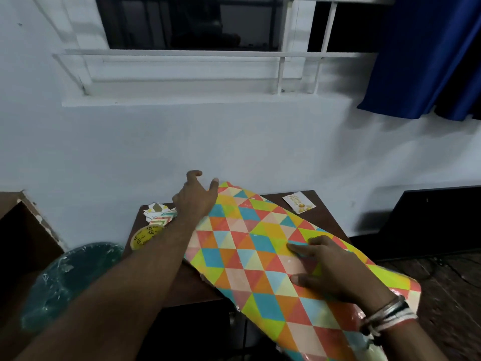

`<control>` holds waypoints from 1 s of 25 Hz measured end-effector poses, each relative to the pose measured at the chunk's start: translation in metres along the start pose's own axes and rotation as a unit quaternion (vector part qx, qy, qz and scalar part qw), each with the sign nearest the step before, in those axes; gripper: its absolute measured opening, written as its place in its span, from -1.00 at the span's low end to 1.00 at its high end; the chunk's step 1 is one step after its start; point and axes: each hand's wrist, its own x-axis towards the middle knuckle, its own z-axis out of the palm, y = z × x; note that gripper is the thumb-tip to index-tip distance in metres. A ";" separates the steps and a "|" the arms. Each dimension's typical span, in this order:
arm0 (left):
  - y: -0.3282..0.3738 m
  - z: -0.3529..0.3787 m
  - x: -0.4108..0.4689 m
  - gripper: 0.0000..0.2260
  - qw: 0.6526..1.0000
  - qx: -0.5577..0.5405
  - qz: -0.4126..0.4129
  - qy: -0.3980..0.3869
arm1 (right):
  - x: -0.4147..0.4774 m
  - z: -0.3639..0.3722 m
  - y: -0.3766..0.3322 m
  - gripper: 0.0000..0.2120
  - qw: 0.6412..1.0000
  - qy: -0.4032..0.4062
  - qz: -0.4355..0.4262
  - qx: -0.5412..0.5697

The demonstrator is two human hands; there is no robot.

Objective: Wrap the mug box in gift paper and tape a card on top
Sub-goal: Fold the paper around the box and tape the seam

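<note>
Gift paper [250, 238] printed with bright triangles lies draped across a small dark table [325, 214], hanging over its front edge. The mug box is hidden; I cannot tell whether it sits under the paper. My left hand [195, 196] reaches to the paper's far left corner, fingers spread and relaxed, thumb at the edge. Flat on the paper's middle, my right hand [328, 267] presses down with straight fingers. A small white card [298, 201] with gold print rests at the table's far right corner.
A yellow roll of tape [141, 237] and a pile of paper scraps [158, 213] sit at the table's left side. A plastic-covered green object [67, 277] stands to the left. The wall rises just behind the table.
</note>
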 end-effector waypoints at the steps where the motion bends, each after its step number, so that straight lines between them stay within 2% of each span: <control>1: 0.003 0.006 0.024 -0.43 0.998 0.027 -0.028 -0.051 | 0.001 -0.001 0.000 -0.29 1.000 0.000 0.000 0.000; 4: 0.010 0.031 0.076 -0.22 0.984 -0.035 -0.101 -0.143 | 0.003 -0.003 0.000 -0.28 1.000 0.006 -0.001 0.005; 6: 0.021 0.047 0.093 -0.14 0.977 -0.083 -0.126 -0.147 | 0.002 -0.004 -0.001 -0.28 1.000 0.008 -0.003 0.002; 8: 0.030 0.058 0.097 -0.14 0.973 -0.096 -0.147 -0.152 | -0.001 -0.006 -0.004 -0.29 1.000 0.008 -0.006 -0.004; 9: 0.030 0.064 0.102 -0.20 0.971 -0.091 -0.151 -0.160 | -0.001 -0.006 -0.004 -0.29 1.000 0.009 -0.006 -0.004; 12: 0.013 0.071 0.118 -0.56 0.965 -0.089 -0.150 -0.195 | -0.002 -0.006 -0.002 -0.30 1.000 0.013 -0.011 0.006; 15: 0.005 0.066 0.114 -0.66 0.963 -0.125 -0.159 -0.178 | -0.003 -0.005 0.000 -0.30 1.000 0.012 -0.014 0.000; 16: 0.007 0.063 0.107 -0.71 0.975 -0.113 -0.131 -0.136 | -0.003 -0.004 0.001 -0.30 1.000 0.011 -0.016 -0.002; 18: 0.018 0.051 0.081 -0.82 0.999 -0.008 -0.044 -0.022 | -0.005 -0.004 0.003 -0.30 1.000 0.012 -0.019 -0.002; 20: 0.032 0.038 0.042 -0.89 0.986 0.083 0.129 0.061 | -0.008 -0.003 0.004 -0.30 1.000 0.013 -0.019 -0.003; 21: 0.038 0.037 0.019 -0.88 0.969 0.090 0.221 0.064 | -0.008 -0.001 0.005 -0.29 1.000 0.018 -0.016 -0.003; 22: 0.045 0.038 -0.008 -0.84 0.951 0.086 0.296 0.030 | -0.009 0.000 0.006 -0.29 1.000 0.028 -0.014 0.002; 23: 0.050 0.043 -0.039 -0.76 0.937 0.083 0.336 -0.042 | -0.011 0.001 0.007 -0.29 0.999 0.040 -0.011 0.017; 25: 0.056 0.058 -0.094 -0.55 0.908 0.145 0.339 -0.199 | -0.016 0.007 0.010 -0.33 0.996 0.069 -0.013 0.063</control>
